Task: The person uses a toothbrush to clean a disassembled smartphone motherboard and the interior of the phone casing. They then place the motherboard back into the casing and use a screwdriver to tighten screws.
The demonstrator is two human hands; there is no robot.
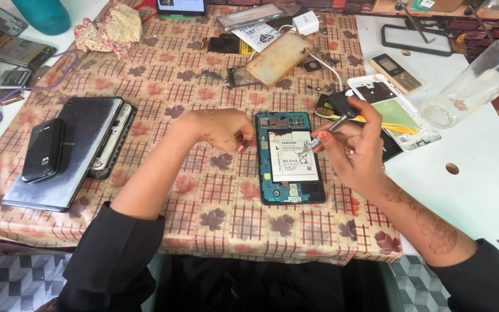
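One opened tablet (290, 157) lies lengthwise away from the person on the checked tablecloth (203, 196). Left hand (222, 128), curled, steadies its edge; right hand (350, 144) pinches one screwdriver (331, 126), tip apparently touching the battery (293, 156).

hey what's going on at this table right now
A person is working on an opened tablet lying on a patterned cloth, its back cover off and its white battery exposed. The left hand rests at the tablet's left edge. The right hand holds a screwdriver, tip down near the battery's right side. Other phones and loose parts lie around.
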